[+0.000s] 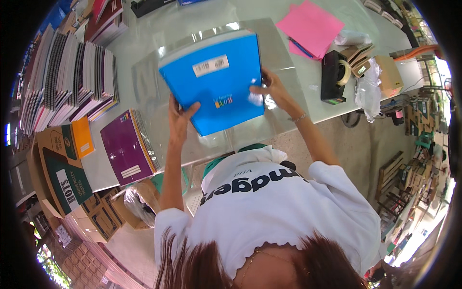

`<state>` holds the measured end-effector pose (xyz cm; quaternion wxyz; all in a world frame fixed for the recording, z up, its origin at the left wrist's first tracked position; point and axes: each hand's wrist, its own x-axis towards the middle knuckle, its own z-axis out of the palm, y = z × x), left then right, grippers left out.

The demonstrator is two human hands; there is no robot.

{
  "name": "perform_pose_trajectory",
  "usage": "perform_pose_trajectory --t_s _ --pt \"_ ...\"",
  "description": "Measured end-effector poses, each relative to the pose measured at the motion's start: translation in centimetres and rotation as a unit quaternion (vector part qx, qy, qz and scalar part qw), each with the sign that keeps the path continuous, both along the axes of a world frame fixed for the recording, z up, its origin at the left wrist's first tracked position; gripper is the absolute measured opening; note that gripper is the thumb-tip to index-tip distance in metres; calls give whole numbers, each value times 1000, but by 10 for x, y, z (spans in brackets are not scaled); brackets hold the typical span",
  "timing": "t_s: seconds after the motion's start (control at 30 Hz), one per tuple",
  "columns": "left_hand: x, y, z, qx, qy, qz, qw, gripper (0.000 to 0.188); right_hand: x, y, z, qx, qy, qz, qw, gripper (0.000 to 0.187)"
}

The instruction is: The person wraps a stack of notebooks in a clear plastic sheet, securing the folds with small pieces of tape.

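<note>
A thick stack of notebooks with a bright blue cover is between my two hands above the table. A white barcode label sits near the far edge of the cover. My left hand grips the stack's near-left side, thumb on top and fingers underneath. On the right edge, my right hand holds it the same way, with its thumb on the cover. Below the stack lies a clear plastic sheet or bag; whether the stack touches it I cannot tell.
Spiral notebooks stand in rows at the left, near a purple notebook and an orange one. A cardboard box stands beside the table. Pink sheets, a black tape dispenser and a small carton lie right.
</note>
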<state>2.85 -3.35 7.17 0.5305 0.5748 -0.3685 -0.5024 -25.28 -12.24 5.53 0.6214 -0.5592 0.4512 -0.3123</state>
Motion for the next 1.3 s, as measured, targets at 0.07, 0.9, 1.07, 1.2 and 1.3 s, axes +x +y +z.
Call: perform_pose_trajectory --t_s 0.07,0.9,1.07,1.2,1.3 --pt "10 -14 -2 28 13 -16 999 72 8 -9 0 54 11 -1 998 91" --pt "28 -36 -66 117 103 43 987 58 50 0 -19 73 14 -117 990 57" --pt "16 -33 -63 106 135 87 981 57 52 2 -11 61 56 -128 988 56" --pt "12 -30 -60 103 107 96 984 57 49 1 -12 56 93 -109 988 60" --pt "10 -29 -56 103 71 104 987 57 51 1 -16 26 160 -119 980 66"
